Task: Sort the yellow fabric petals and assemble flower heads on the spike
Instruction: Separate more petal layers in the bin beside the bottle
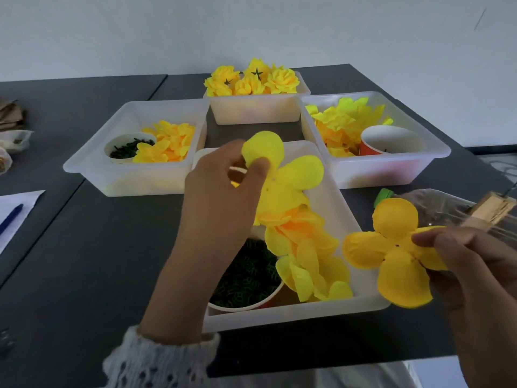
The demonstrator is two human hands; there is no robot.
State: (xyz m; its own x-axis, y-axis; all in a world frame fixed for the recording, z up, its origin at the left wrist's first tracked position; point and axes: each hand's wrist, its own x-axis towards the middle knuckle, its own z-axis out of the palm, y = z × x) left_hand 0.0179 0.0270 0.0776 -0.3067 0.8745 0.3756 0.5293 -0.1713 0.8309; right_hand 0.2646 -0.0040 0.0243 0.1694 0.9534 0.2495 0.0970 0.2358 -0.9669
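my right hand (475, 275), nearest me at the counter's (98, 261) front right corner, pinches a deep-yellow four-lobed petal piece (391, 256) by one lobe, thumb on top. beside it lies a clear plastic bag (447, 203) with a wooden block (495, 210) on it and a bit of green (383, 196) showing at the bag's far left edge.

my left hand (221, 205), knit cuff (156, 359) at the wrist, is raised over the near white tray (279, 315) and grips a lighter yellow petal piece (282, 180) between thumb and fingers. loose yellow petals (310, 264) trail down from it into the tray, next to a paper cup of dark green bits (246, 278).

farther back, a left tray (92, 175) holds a small cup of green bits (127, 148) and more petals (170, 141); a right tray (391, 169) holds petals (341, 121) and an orange-sided cup (391, 140). at the far edge a smaller tray (251, 110) holds finished flower heads (251, 78). paper (19, 205) and a blue pen (11, 217) lie at the left edge. i cannot make out the spike.
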